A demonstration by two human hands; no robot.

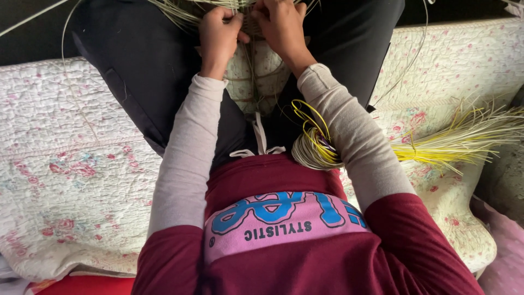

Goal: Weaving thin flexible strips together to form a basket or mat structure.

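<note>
A coil of pale and yellow strips (314,148) rests on the lap, with a loose bundle of strips (464,139) on the quilt (65,164) to the right. Farther out, between the knees, the left hand (218,35) and right hand (281,27) are both closed, pinching strands of a woven piece (252,24).

Floral quilted bedspread (71,164) covers the seat; daylight.
</note>
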